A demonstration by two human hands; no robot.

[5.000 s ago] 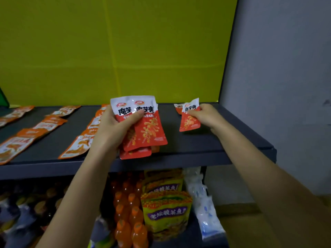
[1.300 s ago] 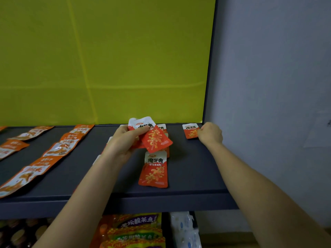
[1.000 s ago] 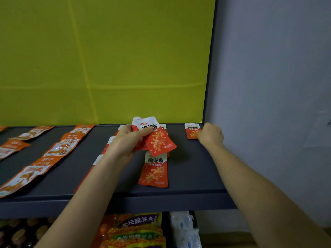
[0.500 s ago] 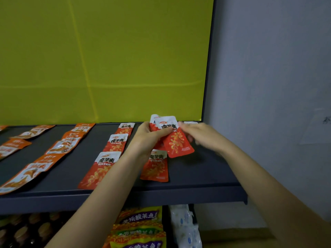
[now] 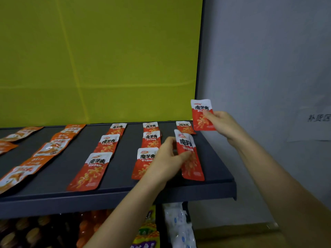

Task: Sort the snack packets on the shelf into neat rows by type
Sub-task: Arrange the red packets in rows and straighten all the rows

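Glossy plastic film is seen on the red snack packets [image 5: 89,171] and orange packets [image 5: 47,149]; a matt, smooth dark finish on the shelf [image 5: 125,199]; matt yellow on the back panel [image 5: 107,59].

Head-worn view, down onto shelf [image 5: 125,194]

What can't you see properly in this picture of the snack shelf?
All in the head view.
- Front packet of the middle red row: right side behind the left hand.
- Tilted packet in that hand: the thumb covers part of it.
- Raised packet: the right hand hides its lower right part.
- Orange packets: cut off by the left edge.
- Writing on the wall paper: cut off by the right edge.
- Lower-shelf goods: dark and blurred.
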